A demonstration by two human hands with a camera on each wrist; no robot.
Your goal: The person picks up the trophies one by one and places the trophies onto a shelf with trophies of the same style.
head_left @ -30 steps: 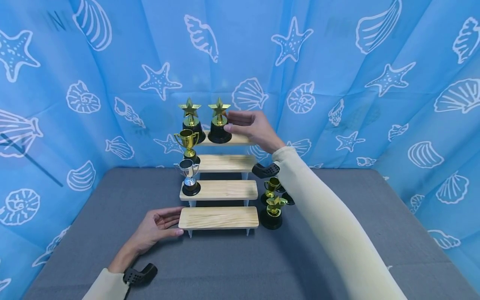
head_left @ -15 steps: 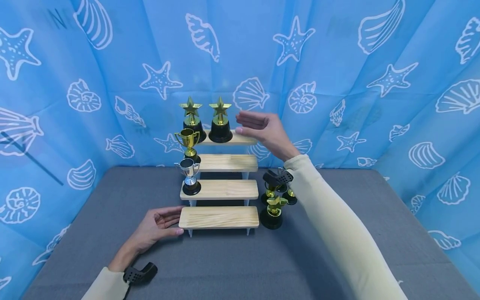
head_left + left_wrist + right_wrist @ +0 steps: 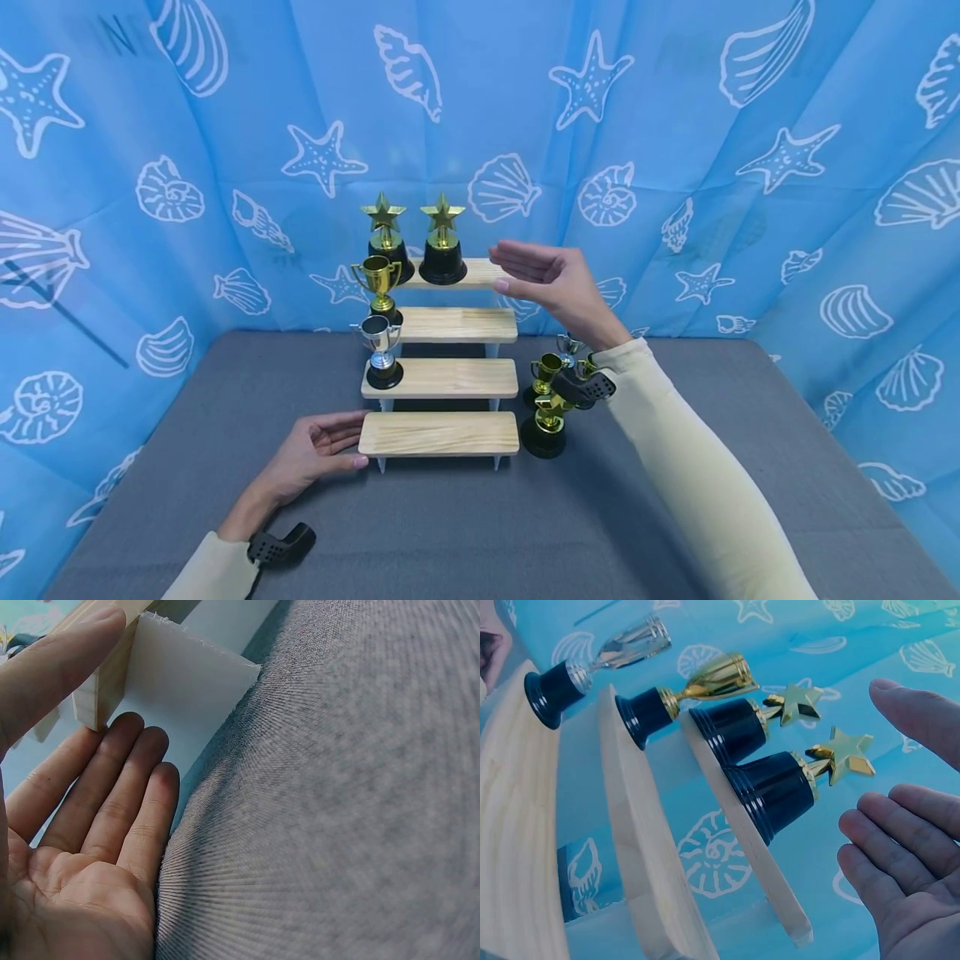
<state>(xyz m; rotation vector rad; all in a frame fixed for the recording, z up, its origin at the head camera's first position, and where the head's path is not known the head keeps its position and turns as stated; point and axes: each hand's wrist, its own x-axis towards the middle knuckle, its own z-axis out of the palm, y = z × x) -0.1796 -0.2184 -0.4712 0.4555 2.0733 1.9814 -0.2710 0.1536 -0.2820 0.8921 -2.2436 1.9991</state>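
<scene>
A tiered wooden display stand (image 3: 438,433) rises in steps on the table. My left hand (image 3: 303,457) is at the left end of its lowest step; in the left wrist view its fingers (image 3: 124,802) are nearly straight and extend along the plank's end (image 3: 101,690). To the right of the top step, my right hand (image 3: 558,279) is in the air, holding nothing. Two gold star trophies (image 3: 442,242) (image 3: 780,791) stand on the top step, at its left and middle. A gold cup trophy (image 3: 380,283) and a silver cup trophy (image 3: 382,350) occupy the left ends of the two steps below.
Right of the stand, several more trophies are grouped on the table, among them a gold star trophy (image 3: 547,425), a gold cup (image 3: 545,375) and a silver cup (image 3: 568,343), partly behind my right wrist. Grey cloth (image 3: 420,533) covers the table. A blue shell-patterned curtain (image 3: 480,100) hangs behind.
My right hand has moved right and slightly down, away from the middle star trophy, which stays standing on the top step. My left hand has not moved.
</scene>
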